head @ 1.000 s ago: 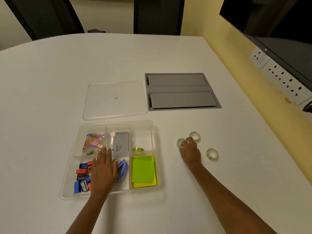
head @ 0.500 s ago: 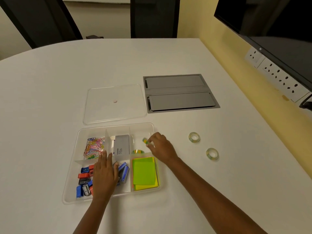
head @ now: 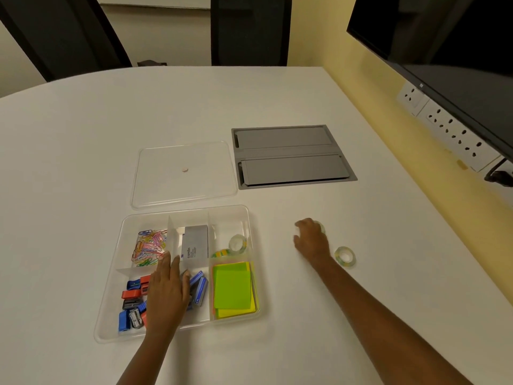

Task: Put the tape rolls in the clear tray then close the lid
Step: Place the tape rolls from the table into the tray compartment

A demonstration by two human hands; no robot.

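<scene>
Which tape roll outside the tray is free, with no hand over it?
The roll lying right of the right hand, nearest the table edge. The other outside roll is mostly covered by that hand's fingers.

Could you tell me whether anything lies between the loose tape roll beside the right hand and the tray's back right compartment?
Nothing visible does: bare table separates the tape roll from the clear tray. The compartment is open on top, with the lid lying behind the tray.

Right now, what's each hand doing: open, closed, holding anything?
Left hand: open, flat on the clear tray, holding nothing.
Right hand: over a tape roll on the table; grip cannot be told.
</scene>
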